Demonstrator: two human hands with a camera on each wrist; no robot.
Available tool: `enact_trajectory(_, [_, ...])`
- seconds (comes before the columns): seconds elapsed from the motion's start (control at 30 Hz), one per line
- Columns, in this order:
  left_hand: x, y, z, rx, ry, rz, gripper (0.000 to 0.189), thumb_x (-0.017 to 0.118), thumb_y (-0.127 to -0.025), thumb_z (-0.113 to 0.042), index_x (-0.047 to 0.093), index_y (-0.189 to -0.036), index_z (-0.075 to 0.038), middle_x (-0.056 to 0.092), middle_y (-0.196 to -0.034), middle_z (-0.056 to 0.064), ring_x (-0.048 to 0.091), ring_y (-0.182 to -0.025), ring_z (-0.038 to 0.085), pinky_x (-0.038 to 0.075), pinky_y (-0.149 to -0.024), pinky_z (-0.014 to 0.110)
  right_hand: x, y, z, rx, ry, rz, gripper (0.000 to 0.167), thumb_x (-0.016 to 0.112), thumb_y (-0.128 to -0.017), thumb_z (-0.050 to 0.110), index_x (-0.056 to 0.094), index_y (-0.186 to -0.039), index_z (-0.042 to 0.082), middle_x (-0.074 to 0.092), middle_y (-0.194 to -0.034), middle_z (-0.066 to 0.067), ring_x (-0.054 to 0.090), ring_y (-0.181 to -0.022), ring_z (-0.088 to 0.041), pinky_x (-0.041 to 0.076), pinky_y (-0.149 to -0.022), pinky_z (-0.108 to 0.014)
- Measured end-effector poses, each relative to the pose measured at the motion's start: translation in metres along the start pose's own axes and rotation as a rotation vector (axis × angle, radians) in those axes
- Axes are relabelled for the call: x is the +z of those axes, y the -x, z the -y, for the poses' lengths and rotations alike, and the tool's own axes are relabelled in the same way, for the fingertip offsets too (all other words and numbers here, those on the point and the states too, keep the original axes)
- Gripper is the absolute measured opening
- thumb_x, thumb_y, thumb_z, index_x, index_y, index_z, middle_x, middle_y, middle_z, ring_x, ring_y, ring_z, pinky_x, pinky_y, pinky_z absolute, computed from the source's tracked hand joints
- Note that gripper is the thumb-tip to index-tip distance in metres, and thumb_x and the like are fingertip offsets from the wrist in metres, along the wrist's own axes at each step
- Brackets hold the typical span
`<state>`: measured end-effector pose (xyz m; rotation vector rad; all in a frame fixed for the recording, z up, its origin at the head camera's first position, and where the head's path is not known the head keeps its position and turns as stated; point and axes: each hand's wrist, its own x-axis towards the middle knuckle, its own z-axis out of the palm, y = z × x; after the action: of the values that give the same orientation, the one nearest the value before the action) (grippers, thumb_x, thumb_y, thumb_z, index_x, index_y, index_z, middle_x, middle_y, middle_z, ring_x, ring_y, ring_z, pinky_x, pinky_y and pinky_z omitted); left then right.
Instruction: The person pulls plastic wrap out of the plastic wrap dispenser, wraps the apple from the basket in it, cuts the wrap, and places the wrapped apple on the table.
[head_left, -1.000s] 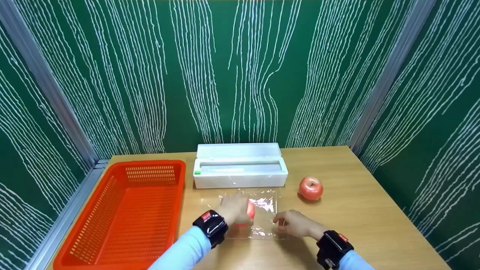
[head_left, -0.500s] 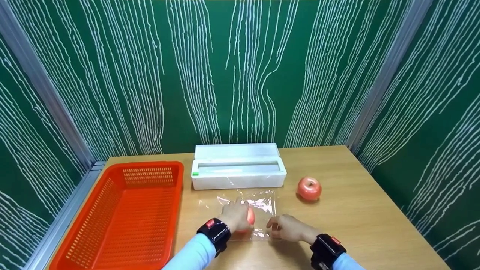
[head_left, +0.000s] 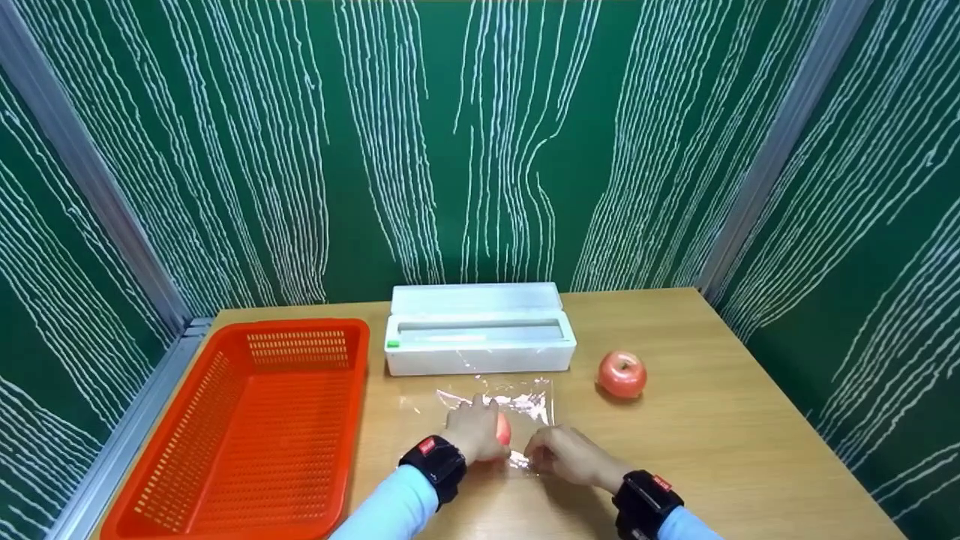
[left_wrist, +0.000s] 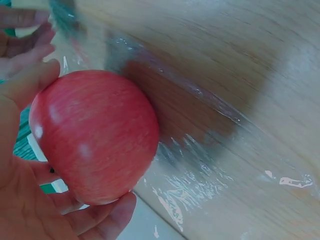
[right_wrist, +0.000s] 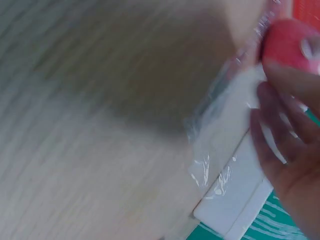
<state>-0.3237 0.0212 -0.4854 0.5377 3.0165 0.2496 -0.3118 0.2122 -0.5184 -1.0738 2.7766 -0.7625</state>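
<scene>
Left hand point(head_left: 471, 433) grips apple point(left_wrist: 95, 135); right hand point(head_left: 562, 455) seemingly pinches cling film point(head_left: 517, 401).

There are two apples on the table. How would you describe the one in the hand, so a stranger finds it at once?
Start at the white box at the back of the wooden table. Just in front of it lies a clear plastic sheet. The held apple sits on that sheet, gripped by the left hand, whereas the other apple stands alone on bare wood to the right.
</scene>
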Motion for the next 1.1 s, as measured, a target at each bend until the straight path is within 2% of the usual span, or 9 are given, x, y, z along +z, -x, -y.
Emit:
enact_trajectory(0.17, [0.002, -0.001, 0.003, 0.008, 0.000, -0.009, 0.081, 0.072, -0.065, -0.049, 0.048, -0.128, -0.004, 0.055, -0.116, 0.015, 0.057, -0.099, 0.032, 0.049, -0.078, 0.045, 0.009, -0.005, 0.004, -0.048, 0.128, -0.080, 0.015, 0.070, -0.070, 0.002, 0.071, -0.081, 0.012, 0.063, -0.074, 0.003, 0.056, -0.067, -0.007, 0.047, -0.062, -0.019])
enact_trajectory(0.37, [0.002, 0.006, 0.010, 0.067, 0.018, -0.038, 0.087, 0.072, -0.066, -0.050, 0.043, -0.133, -0.003, 0.048, -0.127, 0.018, 0.050, -0.112, 0.033, 0.046, -0.087, 0.047, 0.019, -0.010, 0.010, -0.073, 0.260, -0.043, 0.014, 0.076, -0.070, 0.027, 0.071, -0.080, 0.019, 0.062, -0.074, 0.008, 0.054, -0.064, -0.002, 0.043, -0.057, -0.016])
enact_trajectory(0.47, [0.006, 0.013, 0.016, 0.136, 0.028, -0.093, 0.088, 0.073, -0.066, -0.048, 0.041, -0.135, -0.005, 0.043, -0.132, 0.018, 0.043, -0.120, 0.032, 0.042, -0.095, 0.047, 0.024, -0.012, 0.013, -0.103, 0.363, -0.036, 0.009, 0.072, -0.074, 0.027, 0.067, -0.074, 0.020, 0.059, -0.069, 0.009, 0.051, -0.058, -0.003, 0.039, -0.050, -0.017])
enact_trajectory(0.6, [0.017, 0.027, 0.026, 0.240, 0.032, -0.154, 0.086, 0.075, -0.067, -0.039, 0.037, -0.138, -0.008, 0.037, -0.140, 0.017, 0.035, -0.130, 0.032, 0.032, -0.105, 0.047, 0.030, -0.013, 0.015, -0.183, 0.535, -0.087, 0.011, 0.067, -0.076, 0.022, 0.062, -0.066, 0.019, 0.056, -0.064, 0.008, 0.048, -0.051, -0.006, 0.034, -0.044, -0.019])
enact_trajectory(0.7, [0.027, 0.033, 0.031, 0.295, 0.002, -0.186, 0.084, 0.074, -0.069, -0.032, 0.034, -0.139, -0.009, 0.034, -0.143, 0.017, 0.033, -0.132, 0.032, 0.031, -0.106, 0.046, 0.035, -0.013, 0.015, -0.241, 0.658, -0.142, 0.012, 0.067, -0.075, 0.022, 0.062, -0.064, 0.018, 0.056, -0.064, 0.007, 0.048, -0.050, -0.008, 0.033, -0.041, -0.021])
enact_trajectory(0.8, [0.036, 0.035, 0.033, 0.318, -0.031, -0.225, 0.083, 0.073, -0.069, -0.030, 0.034, -0.139, -0.010, 0.034, -0.143, 0.017, 0.033, -0.132, 0.032, 0.034, -0.104, 0.046, 0.041, -0.015, 0.013, -0.274, 0.745, -0.188, 0.007, 0.066, -0.075, 0.020, 0.063, -0.069, 0.017, 0.058, -0.067, 0.007, 0.050, -0.051, -0.009, 0.033, -0.040, -0.022])
enact_trajectory(0.9, [0.042, 0.035, 0.032, 0.318, -0.077, -0.266, 0.083, 0.073, -0.068, -0.034, 0.034, -0.138, -0.010, 0.036, -0.142, 0.017, 0.035, -0.130, 0.032, 0.036, -0.103, 0.045, 0.045, -0.016, 0.012, -0.280, 0.761, -0.236, 0.004, 0.066, -0.075, 0.019, 0.064, -0.078, 0.017, 0.061, -0.071, 0.006, 0.051, -0.052, -0.010, 0.034, -0.040, -0.023])
enact_trajectory(1.0, [0.045, 0.034, 0.031, 0.307, -0.163, -0.301, 0.085, 0.072, -0.068, -0.042, 0.036, -0.138, -0.009, 0.038, -0.140, 0.016, 0.037, -0.130, 0.031, 0.037, -0.103, 0.043, 0.046, -0.018, 0.014, -0.268, 0.692, -0.290, 0.009, 0.068, -0.074, 0.017, 0.064, -0.082, 0.017, 0.063, -0.074, 0.004, 0.055, -0.056, -0.012, 0.039, -0.043, -0.025])
enact_trajectory(1.1, [0.050, 0.031, 0.031, 0.295, -0.253, -0.352, 0.087, 0.071, -0.067, -0.048, 0.038, -0.136, -0.008, 0.041, -0.138, 0.016, 0.038, -0.128, 0.029, 0.038, -0.102, 0.040, 0.044, -0.021, 0.017, -0.250, 0.599, -0.330, 0.008, 0.069, -0.073, 0.017, 0.063, -0.077, 0.016, 0.063, -0.074, 0.003, 0.058, -0.061, -0.014, 0.045, -0.049, -0.027])
